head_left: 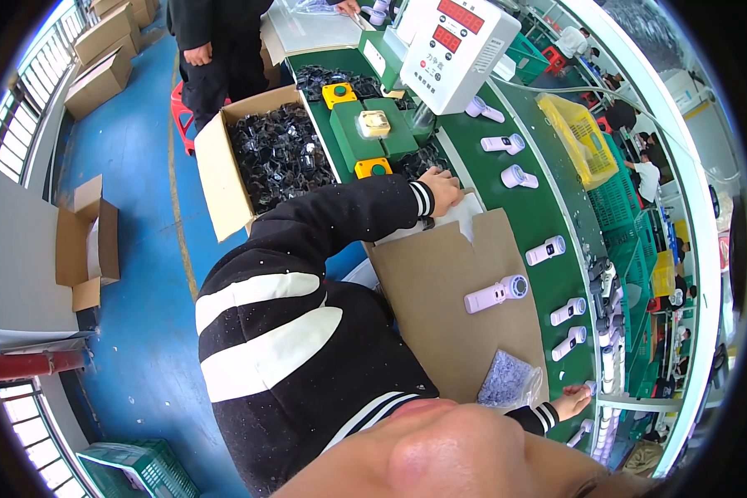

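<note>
My left hand [445,191] is at the pile of black plastic parts [424,160] beside the green press fixture [373,133]. Its fingers are curled, and whatever is in them is hidden. Far to the right, my right hand [573,401] reaches over the green conveyor belt [548,286], fingers closed on the end of a lavender handheld device [590,388], only a bit of which shows. Between my arms, a lavender handheld fan [498,295] with a round dark head lies on a cardboard sheet [440,307]. Near it rests a clear bag of small purple parts [506,379].
An open carton of black parts [282,153] stands left of the fixture, which has two yellow button boxes [338,95]. A white control box [459,51] with red digits overhangs the belt. More lavender devices [546,250] lie along it. Another person [216,50] stands beyond the carton.
</note>
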A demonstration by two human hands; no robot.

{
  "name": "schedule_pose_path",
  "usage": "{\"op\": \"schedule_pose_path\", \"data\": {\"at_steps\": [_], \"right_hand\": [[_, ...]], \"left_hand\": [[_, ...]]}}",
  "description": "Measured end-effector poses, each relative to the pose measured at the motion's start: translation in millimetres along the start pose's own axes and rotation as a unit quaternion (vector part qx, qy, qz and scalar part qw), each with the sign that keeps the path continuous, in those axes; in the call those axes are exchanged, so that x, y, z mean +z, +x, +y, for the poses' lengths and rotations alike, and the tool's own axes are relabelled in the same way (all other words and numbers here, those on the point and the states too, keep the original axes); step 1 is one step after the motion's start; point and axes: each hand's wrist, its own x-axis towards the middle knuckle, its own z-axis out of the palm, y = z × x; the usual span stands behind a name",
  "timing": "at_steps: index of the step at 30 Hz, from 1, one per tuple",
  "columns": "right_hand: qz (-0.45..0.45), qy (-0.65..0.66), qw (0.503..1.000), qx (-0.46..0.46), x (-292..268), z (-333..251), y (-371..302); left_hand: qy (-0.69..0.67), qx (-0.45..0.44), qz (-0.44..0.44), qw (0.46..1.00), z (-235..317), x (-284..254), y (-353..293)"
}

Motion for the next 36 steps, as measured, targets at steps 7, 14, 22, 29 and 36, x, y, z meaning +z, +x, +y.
{"op": "schedule_pose_path", "data": {"at_steps": [7, 14, 22, 29, 36], "right_hand": [[-0.144, 0.076, 0.986, -0.032, 52, -21, -20], [-0.264, 0.158, 0.949, 0.07, 100, -21, -39], [-0.369, 0.029, 0.929, 0.005, 127, 16, -49], [-0.355, -0.085, 0.931, 0.005, 169, 19, -109], [-0.347, -0.066, 0.932, 0.083, 174, 15, -120]], "left_hand": [[-0.052, -0.042, 0.088, 0.994, 13, -21, 2], [-0.146, -0.079, 0.06, 0.984, 8, -15, -2], [-0.129, -0.021, 0.023, 0.991, 14, 3, -17], [-0.105, -0.022, 0.007, 0.994, 13, -4, -20], [-0.077, -0.031, 0.028, 0.996, 10, -1, -21]]}}
